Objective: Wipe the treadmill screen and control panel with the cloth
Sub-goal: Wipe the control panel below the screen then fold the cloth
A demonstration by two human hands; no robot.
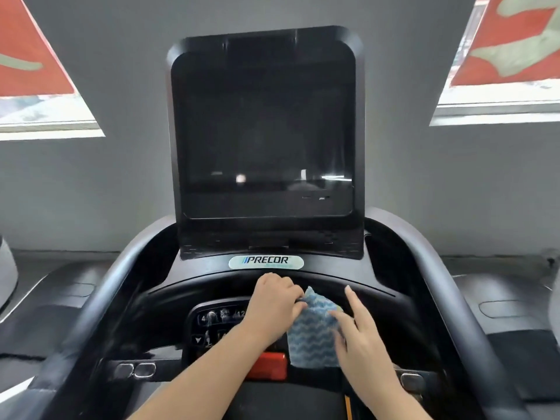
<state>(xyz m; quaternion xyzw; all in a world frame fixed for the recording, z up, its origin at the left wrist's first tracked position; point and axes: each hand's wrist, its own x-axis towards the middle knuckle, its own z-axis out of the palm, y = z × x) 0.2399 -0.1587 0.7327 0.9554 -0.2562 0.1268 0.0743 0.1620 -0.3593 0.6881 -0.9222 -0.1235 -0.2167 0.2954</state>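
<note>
A blue-and-white zigzag cloth (312,334) hangs over the right part of the treadmill's black control panel (212,322). My left hand (274,301) pinches the cloth's top left edge with closed fingers. My right hand (359,334) lies with spread fingers against the cloth's right side, its fingertips blurred. Above them stands the dark, switched-off treadmill screen (263,131), with faint reflections along its lower part. The cloth and my hands hide the right half of the panel's buttons.
A red stop button (269,363) sits below the panel, partly behind my left forearm. Grey handrails (448,286) curve down both sides of the console. A Precor badge (266,262) lies under the screen. Neighbouring treadmills flank both sides, below two windows.
</note>
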